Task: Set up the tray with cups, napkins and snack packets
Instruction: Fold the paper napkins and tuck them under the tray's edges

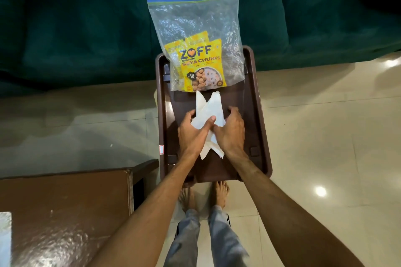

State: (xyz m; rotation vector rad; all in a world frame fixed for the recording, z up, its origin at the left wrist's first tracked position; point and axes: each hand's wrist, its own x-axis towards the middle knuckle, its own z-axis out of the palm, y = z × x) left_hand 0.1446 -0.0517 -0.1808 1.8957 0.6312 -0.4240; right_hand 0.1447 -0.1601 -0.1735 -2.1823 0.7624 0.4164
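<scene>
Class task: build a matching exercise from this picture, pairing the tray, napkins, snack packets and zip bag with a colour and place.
Things: 1 tray; 2 napkins; 3 snack packets; 4 zip bag.
Descriptions: A yellow, inside the bag; B white, gripped by left hand and right hand; C clear, blue seal; D brown, beneath the others.
Pairs: 1-D, 2-B, 3-A, 4-C.

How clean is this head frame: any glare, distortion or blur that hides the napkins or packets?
Head view: lamp glare on the floor tiles and sheen on the brown table, both away from the tray; the wide lens bows its rim and stretches the forearms; the sofa is dark, low in detail; the napkins and the snack packet inside the zip bag look sharp.
</scene>
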